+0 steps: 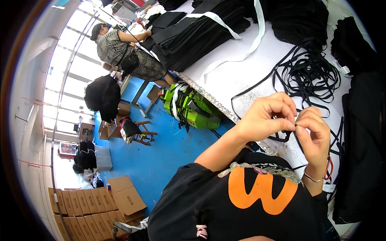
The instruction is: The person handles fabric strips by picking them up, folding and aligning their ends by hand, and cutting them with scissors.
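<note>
In front of my chest, both hands meet fingertip to fingertip over the edge of the white table [257,48]. My left hand [270,115] is closed, thumb and fingers pinching a thin black cord [281,139] that loops below it. My right hand [313,134] pinches the same black material right beside it; the exact spot between the fingertips is too small to make out. Beyond my hands lies a tangled heap of black cord [307,74] on the table, with one strand trailing left. Red-handled scissors [329,168] show partly behind my right wrist.
Stacks of black fabric [193,34] and a white strip [233,59] lie on the table; more black cloth [358,148] is at right. A green machine-like case [195,106] stands on the blue floor [169,152]. Another person [124,54] works at the far side. Cartons [84,205] are stacked lower left.
</note>
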Available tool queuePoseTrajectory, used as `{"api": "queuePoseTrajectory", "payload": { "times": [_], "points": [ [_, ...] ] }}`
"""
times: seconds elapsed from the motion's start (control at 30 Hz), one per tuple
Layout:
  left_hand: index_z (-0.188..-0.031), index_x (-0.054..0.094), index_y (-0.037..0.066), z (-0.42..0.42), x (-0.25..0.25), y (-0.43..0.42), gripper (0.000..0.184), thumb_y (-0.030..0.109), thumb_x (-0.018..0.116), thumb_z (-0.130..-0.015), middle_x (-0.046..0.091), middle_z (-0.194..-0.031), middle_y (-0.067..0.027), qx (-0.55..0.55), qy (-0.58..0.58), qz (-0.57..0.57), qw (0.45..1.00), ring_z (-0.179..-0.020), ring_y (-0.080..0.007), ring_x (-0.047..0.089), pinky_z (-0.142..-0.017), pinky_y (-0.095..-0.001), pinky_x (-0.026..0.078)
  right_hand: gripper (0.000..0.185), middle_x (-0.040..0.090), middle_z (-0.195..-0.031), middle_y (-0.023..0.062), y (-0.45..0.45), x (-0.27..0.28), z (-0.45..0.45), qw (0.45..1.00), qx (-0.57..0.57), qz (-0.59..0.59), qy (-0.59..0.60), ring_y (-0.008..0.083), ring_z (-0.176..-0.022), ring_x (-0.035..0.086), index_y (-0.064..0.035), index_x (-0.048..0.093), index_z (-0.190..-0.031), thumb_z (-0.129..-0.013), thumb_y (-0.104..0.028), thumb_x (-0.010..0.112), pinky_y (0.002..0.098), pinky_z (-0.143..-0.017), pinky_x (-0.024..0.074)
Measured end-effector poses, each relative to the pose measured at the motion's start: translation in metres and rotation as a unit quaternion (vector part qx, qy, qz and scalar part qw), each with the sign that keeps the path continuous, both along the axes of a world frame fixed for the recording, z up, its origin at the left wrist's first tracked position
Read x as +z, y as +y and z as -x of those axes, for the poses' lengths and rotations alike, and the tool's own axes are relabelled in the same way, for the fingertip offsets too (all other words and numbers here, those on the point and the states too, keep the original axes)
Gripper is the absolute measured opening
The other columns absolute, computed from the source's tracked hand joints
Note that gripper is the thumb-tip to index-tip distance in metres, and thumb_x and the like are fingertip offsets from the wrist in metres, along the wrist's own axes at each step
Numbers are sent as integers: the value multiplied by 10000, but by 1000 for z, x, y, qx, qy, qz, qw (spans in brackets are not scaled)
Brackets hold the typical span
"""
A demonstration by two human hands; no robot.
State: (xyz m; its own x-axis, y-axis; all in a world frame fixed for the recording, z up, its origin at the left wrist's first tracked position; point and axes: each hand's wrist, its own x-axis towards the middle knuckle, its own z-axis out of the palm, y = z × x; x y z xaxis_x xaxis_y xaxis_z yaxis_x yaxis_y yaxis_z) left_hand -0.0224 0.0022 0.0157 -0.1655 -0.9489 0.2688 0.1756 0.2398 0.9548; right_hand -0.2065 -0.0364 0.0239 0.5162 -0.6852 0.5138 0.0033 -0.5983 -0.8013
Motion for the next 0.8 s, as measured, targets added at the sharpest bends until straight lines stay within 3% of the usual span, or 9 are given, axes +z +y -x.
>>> {"api": "queuePoseTrajectory", "payload": {
  "times": [0.07,0.1,0.17,0.23,0.43,0.5,0.57,0.63,0.8],
  "points": [
    [-779,661,15,2,0,0,94,-21,730,-726,585,-945,-65,2,-10,24,1000,-834,-119,551,-742,-240,447,128,539,-683,43,-3,-8,3,986,71,-143,-45,164,-684,482,6,608,-710,-783,-82,664,278,-674,361],
    [-768,660,20,2,0,0,100,-20,737,-717,588,-932,-63,4,-22,50,999,-825,-123,555,-738,-241,448,128,539,-683,43,-4,-10,4,986,72,-144,-43,164,-684,482,6,608,-710,-783,-82,664,278,-674,361],
    [-760,657,22,3,-2,0,107,-15,745,-710,591,-917,-61,14,-30,56,998,-816,-128,562,-726,-244,451,138,554,-700,38,-5,-13,6,944,128,-290,-91,132,-680,478,25,625,-723,-805,-81,661,255,-642,357],
    [-751,655,24,6,-3,0,114,-10,753,-703,593,-901,-59,21,-36,63,997,-806,-133,569,-714,-246,455,145,562,-713,32,-5,-22,5,937,133,-304,-109,111,-676,473,22,636,-726,-822,-83,661,238,-627,351],
    [-736,645,29,12,-5,-3,144,-15,764,-666,597,-855,-44,163,-131,142,968,-797,-140,581,-682,-255,466,119,596,-750,25,10,-36,-16,898,6,-384,-215,80,-698,505,-7,631,-770,-858,-87,640,225,-644,381],
    [-737,639,25,17,-3,-4,160,-54,748,-651,596,-851,-57,215,-211,200,933,-797,-142,577,-684,-253,467,102,613,-772,15,14,-36,-17,852,-24,-448,-270,63,-709,517,-14,630,-819,-879,-97,622,215,-664,396],
    [-736,632,22,24,-9,-3,170,-70,735,-637,597,-842,-71,222,-153,166,949,-795,-177,584,-697,-267,466,108,618,-783,-1,15,-32,-15,842,0,-457,-285,53,-713,516,-18,636,-854,-884,-121,628,207,-683,397],
    [-753,634,14,28,-17,-5,167,-71,734,-650,589,-855,-74,207,-131,154,957,-793,-163,575,-694,-253,465,126,618,-768,-10,14,-39,-10,834,6,-467,-295,44,-703,510,-15,646,-847,-889,-133,632,201,-665,393],
    [-798,641,-3,31,-18,-5,117,-83,700,-736,567,-926,-63,97,55,-3,994,-843,-119,540,-757,-229,444,133,611,-737,-28,11,-46,-4,840,52,-450,-298,28,-671,482,-12,660,-839,-904,-121,620,180,-629,377]
  ]
}}
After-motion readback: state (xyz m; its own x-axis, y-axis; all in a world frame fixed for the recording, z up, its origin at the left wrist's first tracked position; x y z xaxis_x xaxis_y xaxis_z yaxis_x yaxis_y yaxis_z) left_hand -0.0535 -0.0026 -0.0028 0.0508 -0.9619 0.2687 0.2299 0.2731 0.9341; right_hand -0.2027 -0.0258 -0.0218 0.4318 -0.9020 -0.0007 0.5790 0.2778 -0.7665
